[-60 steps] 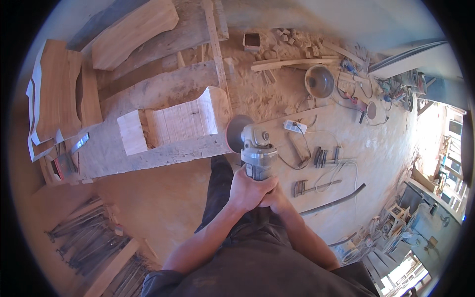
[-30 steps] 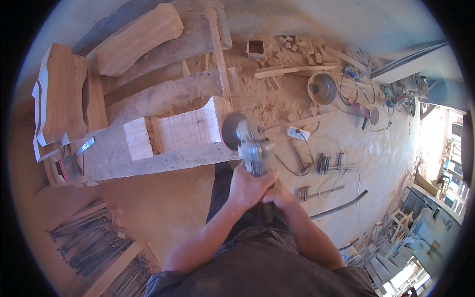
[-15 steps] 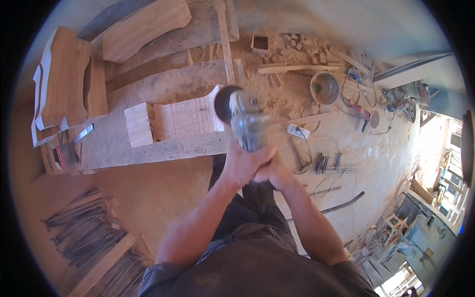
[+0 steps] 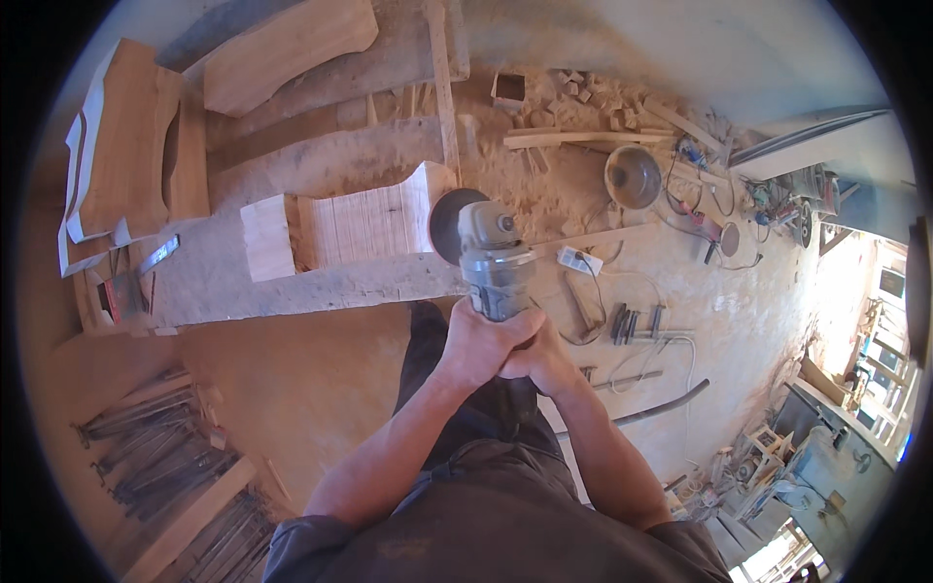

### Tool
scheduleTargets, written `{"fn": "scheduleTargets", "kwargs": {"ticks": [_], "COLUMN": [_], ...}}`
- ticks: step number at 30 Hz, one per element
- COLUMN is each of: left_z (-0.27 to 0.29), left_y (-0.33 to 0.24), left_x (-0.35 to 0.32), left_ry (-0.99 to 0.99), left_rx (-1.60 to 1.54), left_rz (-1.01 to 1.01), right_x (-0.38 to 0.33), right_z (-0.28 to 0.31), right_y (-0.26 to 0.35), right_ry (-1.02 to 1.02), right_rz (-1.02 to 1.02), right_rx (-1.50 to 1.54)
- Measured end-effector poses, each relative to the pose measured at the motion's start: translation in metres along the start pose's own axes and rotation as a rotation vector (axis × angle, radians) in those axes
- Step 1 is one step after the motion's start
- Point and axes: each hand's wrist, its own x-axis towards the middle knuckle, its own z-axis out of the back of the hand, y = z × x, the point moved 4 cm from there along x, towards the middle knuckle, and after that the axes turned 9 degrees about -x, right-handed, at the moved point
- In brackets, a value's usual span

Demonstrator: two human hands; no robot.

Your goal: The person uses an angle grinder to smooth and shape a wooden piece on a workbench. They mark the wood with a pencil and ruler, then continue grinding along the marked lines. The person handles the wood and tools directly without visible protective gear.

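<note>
Both my hands are wrapped round the body of a grey angle grinder (image 4: 498, 270), held out in front of me. My left hand (image 4: 476, 345) grips just behind the grinder's head, and my right hand (image 4: 540, 355) closes on it from the right, lower down. The grinder's dark round disc (image 4: 449, 227) stands at the right end of a curved wooden block (image 4: 364, 229), at or very close to its edge; exact contact I cannot tell. That block lies on a dusty workbench (image 4: 321, 299), its striped top facing up.
Shaped wooden pieces (image 4: 126, 160) are stacked at the bench's left end; another shaped board (image 4: 287, 53) lies behind. Offcuts and sawdust cover the floor beyond. To the right lie a metal bowl (image 4: 633, 178), a power strip (image 4: 580, 259) with cables, and a second grinder (image 4: 708, 225). Clamps (image 4: 160, 442) lie lower left.
The grinder has come slightly toward me along the block's right end, with both hands still on it. Its blur has lessened. The whole view has shifted a little.
</note>
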Motion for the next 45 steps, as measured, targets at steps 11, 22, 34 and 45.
{"fn": "scheduleTargets", "kwargs": {"ticks": [11,22,34,45], "left_z": [0.003,0.000,0.008,0.122], "left_y": [0.031,0.024,-0.012,-0.098], "left_x": [-0.031,-0.026,0.000,0.026], "left_ry": [-0.007,0.000,-0.013,-0.325], "left_rx": [-0.019,0.126,0.268,1.647], "left_rz": [0.018,-0.089,0.004,-0.762], "right_x": [-0.036,-0.029,0.006,0.042], "right_z": [-0.013,-0.009,0.013,0.010], "right_y": [-0.028,-0.034,-0.003,0.047], "right_ry": [0.017,-0.014,-0.034,0.170], "right_rz": [-0.068,0.131,-0.039,0.035], "right_rx": [-0.038,0.015,0.473,0.482]}}
